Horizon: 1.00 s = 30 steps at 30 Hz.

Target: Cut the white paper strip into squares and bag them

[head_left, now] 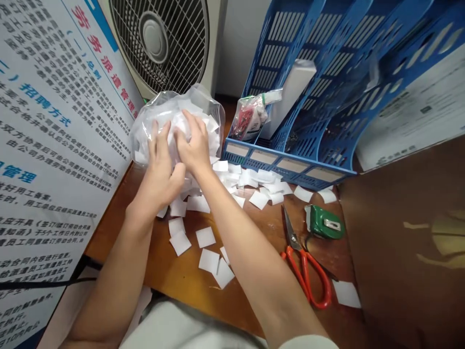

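A clear plastic bag (203, 104) stuffed with white paper slips sits at the back of the wooden desk (174, 271). Both my hands rest on its front. My left hand (160, 165) presses against the bag's lower left side, fingers stretched upward. To its right, my right hand (192, 143) lies on the bag with fingers spread. Several loose white paper slips (205, 237) are scattered on the desk under and around my forearms.
Red-handled scissors (307, 271) and a green hand tool (323, 223) lie on the right. A blue file rack (290, 167) holds a small bag of red items (249, 118) and a white box (290, 94). A fan (163, 39) stands behind, a printed poster (54, 145) at left, a brown board (407, 242) at right.
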Each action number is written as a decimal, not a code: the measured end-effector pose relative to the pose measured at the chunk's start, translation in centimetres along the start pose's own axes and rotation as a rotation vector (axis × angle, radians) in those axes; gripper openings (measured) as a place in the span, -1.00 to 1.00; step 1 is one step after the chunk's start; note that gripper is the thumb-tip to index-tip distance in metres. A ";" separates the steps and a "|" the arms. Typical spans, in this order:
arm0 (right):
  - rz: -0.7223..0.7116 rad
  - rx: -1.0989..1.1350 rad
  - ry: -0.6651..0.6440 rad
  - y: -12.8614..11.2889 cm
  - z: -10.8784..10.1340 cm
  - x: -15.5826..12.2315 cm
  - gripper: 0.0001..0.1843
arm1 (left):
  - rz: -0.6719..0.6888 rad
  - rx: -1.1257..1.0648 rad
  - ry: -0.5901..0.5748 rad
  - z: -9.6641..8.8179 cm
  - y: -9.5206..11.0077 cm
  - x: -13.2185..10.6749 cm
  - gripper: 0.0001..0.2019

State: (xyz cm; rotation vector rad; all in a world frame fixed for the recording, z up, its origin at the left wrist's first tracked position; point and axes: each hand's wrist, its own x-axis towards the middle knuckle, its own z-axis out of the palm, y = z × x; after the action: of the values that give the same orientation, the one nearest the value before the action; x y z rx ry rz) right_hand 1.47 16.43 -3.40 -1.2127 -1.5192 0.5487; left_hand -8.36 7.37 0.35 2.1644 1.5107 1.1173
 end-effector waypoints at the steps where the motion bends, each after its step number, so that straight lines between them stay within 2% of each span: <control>1: -0.016 0.011 -0.001 0.1 -0.3 0.0 -0.42 | -0.003 -0.039 0.016 0.4 -0.6 0.6 -0.21; 4: -0.107 0.018 -0.013 0.4 -1.3 -0.3 -0.45 | 0.037 -0.083 0.038 1.2 -1.6 2.2 -0.28; 7: -0.134 -0.012 -0.038 0.4 -2.0 -0.9 -0.37 | 0.089 -0.123 0.054 1.5 -1.9 3.4 -0.37; 9: -0.140 -0.039 -0.040 0.3 -2.0 -1.2 -0.31 | 0.077 -0.144 0.059 1.7 -2.0 3.9 -0.43; 11: -0.140 -0.053 -0.015 0.2 -1.8 -1.2 -0.35 | 0.048 -0.136 0.056 1.7 -1.8 4.1 -0.45; 14: -0.128 -0.071 0.031 0.1 -1.4 -1.1 -0.44 | -0.020 -0.022 -0.028 0.5 -0.2 3.1 -0.34; 16: -0.131 -0.112 0.048 0.0 -1.2 -1.0 -0.40 | -0.078 0.081 -0.145 -1.1 1.7 1.7 -0.23; 18: -0.139 -0.184 0.049 -0.1 -1.0 -1.0 -0.33 | -0.050 0.095 -0.166 -2.7 3.5 -0.1 -0.35; 20: -0.151 -0.278 0.048 -0.3 -0.8 -1.1 -0.27 | -0.048 0.100 0.035 -3.6 4.3 -1.8 -0.57; 21: -0.158 -0.330 0.046 -0.4 -0.7 -1.2 -0.25 | -0.055 0.158 0.219 -3.5 4.1 -2.5 -0.57; 22: -0.156 -0.379 0.050 -0.5 -0.5 -1.4 -0.23 | -0.071 0.231 0.385 -3.3 3.6 -2.9 -0.45; 23: -0.143 -0.422 0.057 -0.6 -0.3 -1.6 -0.20 | -0.081 0.286 0.445 -2.7 2.7 -3.2 -0.25; 24: -0.118 -0.454 0.064 -0.7 -0.1 -1.8 -0.17 | -0.082 0.309 0.458 -2.1 1.6 -3.3 -0.06; 25: -0.085 -0.473 0.073 -0.7 0.2 -2.1 -0.14 | -0.105 0.314 0.437 -1.4 0.4 -3.3 0.02; 26: -0.049 -0.477 0.080 -0.7 0.4 -2.3 -0.10 | -0.118 0.305 0.431 -0.7 -0.8 -3.2 0.00; 27: -0.016 -0.472 0.083 -0.7 0.6 -2.6 -0.04 | -0.136 0.279 0.436 -0.2 -1.9 -3.0 -0.14; 29: 0.021 -0.452 0.069 -0.8 0.8 -3.0 0.07 | -0.179 0.180 0.430 0.4 -3.3 -2.6 -0.58; 30: 0.029 -0.445 0.052 -0.8 0.8 -3.2 0.11 | -0.199 0.137 0.437 0.6 -3.6 -2.5 -0.73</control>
State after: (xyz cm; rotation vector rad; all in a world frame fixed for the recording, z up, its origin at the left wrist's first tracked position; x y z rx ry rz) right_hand 0.12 13.48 -4.37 -1.5741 -1.6309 0.1960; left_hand -10.75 6.77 -3.26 1.8742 1.9868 1.5221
